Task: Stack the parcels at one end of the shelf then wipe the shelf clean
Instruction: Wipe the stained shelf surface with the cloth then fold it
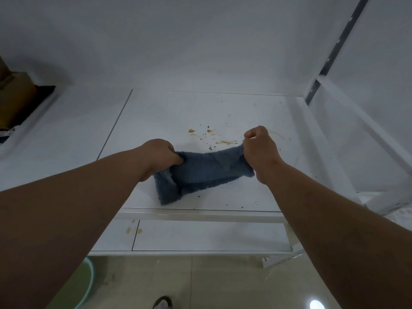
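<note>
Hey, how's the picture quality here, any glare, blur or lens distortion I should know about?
Head view: dim, bluish light; wide-angle bending at the shelf edges and stretched forearms; bright glare spot on the floor; cloth and stains reasonably sharp; parcels dark at the left edge.

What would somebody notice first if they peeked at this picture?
Probably the blue cloth in the middle, stretched between the left hand and the right hand over the white shelf. Next, the brown stains and dark crumbs just behind it.
</note>
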The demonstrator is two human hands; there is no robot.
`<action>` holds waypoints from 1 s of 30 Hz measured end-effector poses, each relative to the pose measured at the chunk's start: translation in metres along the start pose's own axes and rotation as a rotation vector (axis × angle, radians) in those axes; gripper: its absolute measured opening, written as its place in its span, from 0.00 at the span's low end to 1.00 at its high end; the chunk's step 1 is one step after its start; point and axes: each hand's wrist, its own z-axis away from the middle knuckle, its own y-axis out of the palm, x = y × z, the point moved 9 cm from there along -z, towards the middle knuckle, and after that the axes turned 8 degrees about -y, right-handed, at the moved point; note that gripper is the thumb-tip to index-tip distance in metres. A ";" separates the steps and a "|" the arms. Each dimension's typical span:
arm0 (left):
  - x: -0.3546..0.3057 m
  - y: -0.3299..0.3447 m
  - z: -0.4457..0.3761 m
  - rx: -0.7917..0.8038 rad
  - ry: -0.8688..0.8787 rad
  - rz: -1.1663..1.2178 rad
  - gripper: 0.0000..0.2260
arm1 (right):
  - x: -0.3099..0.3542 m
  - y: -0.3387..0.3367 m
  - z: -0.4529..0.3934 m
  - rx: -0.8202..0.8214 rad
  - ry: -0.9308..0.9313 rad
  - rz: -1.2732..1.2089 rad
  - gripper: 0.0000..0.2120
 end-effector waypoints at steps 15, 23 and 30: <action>-0.005 0.008 -0.004 0.100 -0.076 0.201 0.12 | 0.014 0.054 0.004 0.370 -0.140 0.308 0.15; -0.006 0.013 -0.013 -0.060 0.087 -0.056 0.16 | -0.008 0.136 0.034 0.745 -0.300 0.692 0.38; 0.015 0.035 -0.017 0.147 -0.051 -0.142 0.07 | 0.013 0.155 0.065 0.722 -0.615 0.776 0.22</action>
